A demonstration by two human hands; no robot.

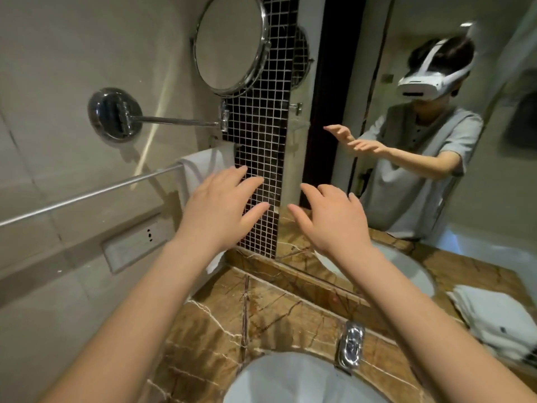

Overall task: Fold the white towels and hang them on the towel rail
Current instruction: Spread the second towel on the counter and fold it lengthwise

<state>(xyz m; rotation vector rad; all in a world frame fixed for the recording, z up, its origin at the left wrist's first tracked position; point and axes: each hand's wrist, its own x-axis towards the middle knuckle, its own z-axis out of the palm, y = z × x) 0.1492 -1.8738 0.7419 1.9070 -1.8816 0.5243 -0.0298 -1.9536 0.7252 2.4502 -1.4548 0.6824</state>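
A chrome towel rail [87, 194] runs along the left wall. One white towel [203, 167] hangs over its far end, by the mosaic tile strip. My left hand [223, 207] hovers just in front of that towel, fingers spread and holding nothing. My right hand [334, 216] floats beside it, also spread and holding nothing, in front of the mirror's edge. More white towels [497, 318] lie stacked on the marble counter at the right.
A round shaving mirror [232, 45] on a chrome arm [174, 121] juts from the wall above the rail. Below me are the white basin [296, 379] and chrome tap [351, 346]. A wall socket plate [136, 242] sits under the rail. The big mirror [436, 141] reflects me.
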